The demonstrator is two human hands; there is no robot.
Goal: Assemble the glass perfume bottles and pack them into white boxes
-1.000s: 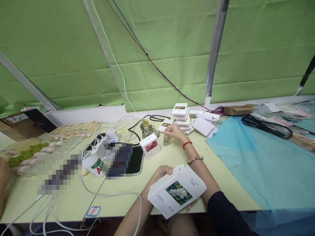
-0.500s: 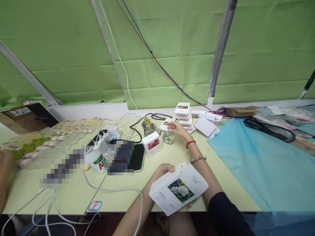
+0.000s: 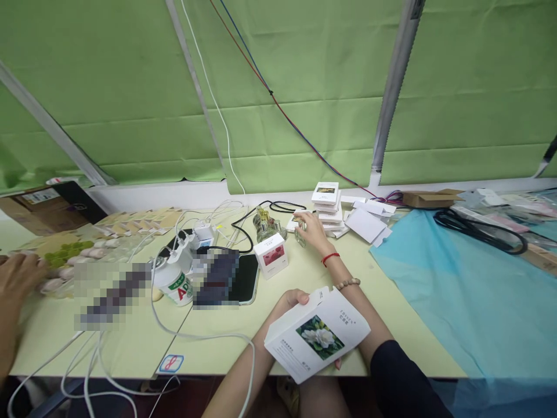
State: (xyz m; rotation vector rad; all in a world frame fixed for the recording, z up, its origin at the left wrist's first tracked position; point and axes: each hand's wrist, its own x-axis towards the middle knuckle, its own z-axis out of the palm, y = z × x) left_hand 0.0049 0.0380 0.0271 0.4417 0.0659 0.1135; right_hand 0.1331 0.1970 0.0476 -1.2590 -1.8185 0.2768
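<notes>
My left hand (image 3: 290,303) is wrapped round a white carton (image 3: 319,339) printed with a white flower, held tilted above the table's front edge. A flap stands up at its upper end. Farther forward, my right hand (image 3: 312,231) has its fingers round a clear glass bottle (image 3: 300,237), partly hidden by the hand. Just left of that hand is a group of glass bottles (image 3: 263,226) with gold-coloured tops. In front of them stands a small white box (image 3: 272,256) with a red flower picture. Behind my right hand rises a stack of small white boxes (image 3: 327,203).
Flattened white cartons (image 3: 369,223) lie right of the stack. A blue sheet (image 3: 444,290) covers the right side. At left are a phone (image 3: 249,280), a white can (image 3: 176,284), a power strip (image 3: 181,255) and loose white cables. Another person's hand (image 3: 20,278) is at far left.
My right hand has closed round the glass bottle, which now looks turned from its earlier pose. The other person's hand has come farther into view at left. My left hand keeps its hold.
</notes>
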